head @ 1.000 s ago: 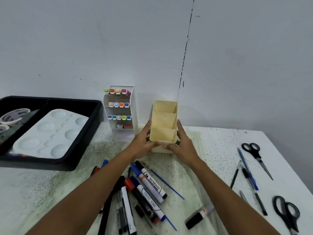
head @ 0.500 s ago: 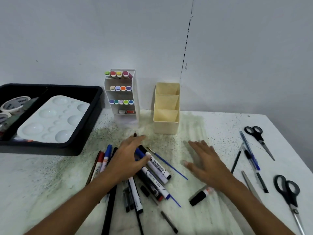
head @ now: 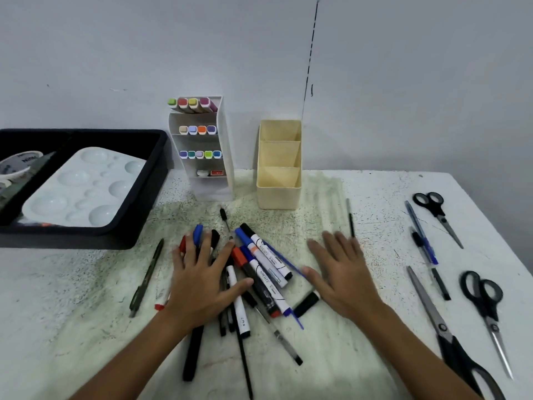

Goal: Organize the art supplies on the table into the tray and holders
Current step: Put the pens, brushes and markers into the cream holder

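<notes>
Left hand [head: 202, 281] flat on the marker pile [head: 259, 269], right hand [head: 343, 272] beside.

Table [head: 375, 203]: rough, speckled white under my hands
Cream holder [head: 279, 194]: matt plastic
Palette [head: 83, 189]: glossy white, left of holder
Scissors [head: 497, 339]: shiny metal blades

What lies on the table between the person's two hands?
In the head view, whiteboard markers and a thin blue pen lie between the left hand and right hand, with a black cap by the right thumb.
</notes>
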{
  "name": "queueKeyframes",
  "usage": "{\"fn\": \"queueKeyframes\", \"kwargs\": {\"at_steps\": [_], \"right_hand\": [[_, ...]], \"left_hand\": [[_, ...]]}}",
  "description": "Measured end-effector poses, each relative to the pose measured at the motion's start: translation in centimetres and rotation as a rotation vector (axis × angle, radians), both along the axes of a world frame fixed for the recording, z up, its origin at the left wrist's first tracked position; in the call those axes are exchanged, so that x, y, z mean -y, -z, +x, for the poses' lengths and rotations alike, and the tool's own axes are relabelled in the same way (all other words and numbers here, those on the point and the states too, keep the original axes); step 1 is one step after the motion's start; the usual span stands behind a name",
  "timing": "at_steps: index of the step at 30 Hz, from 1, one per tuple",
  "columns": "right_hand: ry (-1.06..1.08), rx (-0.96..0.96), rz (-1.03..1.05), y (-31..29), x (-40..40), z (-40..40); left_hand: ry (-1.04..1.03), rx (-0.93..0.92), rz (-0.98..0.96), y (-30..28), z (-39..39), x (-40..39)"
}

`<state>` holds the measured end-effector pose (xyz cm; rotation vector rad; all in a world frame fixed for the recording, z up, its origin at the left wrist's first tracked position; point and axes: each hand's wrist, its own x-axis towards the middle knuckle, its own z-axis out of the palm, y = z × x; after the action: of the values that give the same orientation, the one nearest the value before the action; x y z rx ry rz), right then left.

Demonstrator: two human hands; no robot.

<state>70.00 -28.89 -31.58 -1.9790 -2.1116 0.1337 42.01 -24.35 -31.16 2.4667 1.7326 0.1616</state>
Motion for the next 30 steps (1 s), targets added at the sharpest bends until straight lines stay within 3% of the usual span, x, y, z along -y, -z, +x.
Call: {"fn": "queueKeyframes", "kwargs": {"at_steps": [5,7,9,12,16,19,30], "right_hand": [[-0.154,-0.165,0.000,-0.7,-2.3,-2.0],[-0.090,-0.275,0.063,-1.7,-2.4,-0.6],[0.049,-0.318,0.150,-2.5,-2.5,2.7],[0.331,-0.136,0.129,-2.8,-2.7,10.5],[0.550,0.079,-0.140,-2.4,-2.5,17.9],[0.499,0.091,-0.235,-1.5,-2.4,18.6],[0.114,-0.085,-0.079,-1.6,-0.7,9.2]], "left_hand": [[0.015,0.182,0.000,-0.2,0.1,-0.3],[-0.014,0.319,0.011,-0.8,-0.8,-0.6],[-0.061,0.326,0.097,-1.1,-2.4,-1.1],[-0.219,0.215,0.082,-1.1,-4.6,-1.6],[-0.273,0.118,-0.007,-0.2,-5.1,-1.5],[-0.236,0.110,-0.020,0.1,-3.7,-1.4],[-0.100,0.188,-0.048,-0.6,1.0,-0.3]]}}
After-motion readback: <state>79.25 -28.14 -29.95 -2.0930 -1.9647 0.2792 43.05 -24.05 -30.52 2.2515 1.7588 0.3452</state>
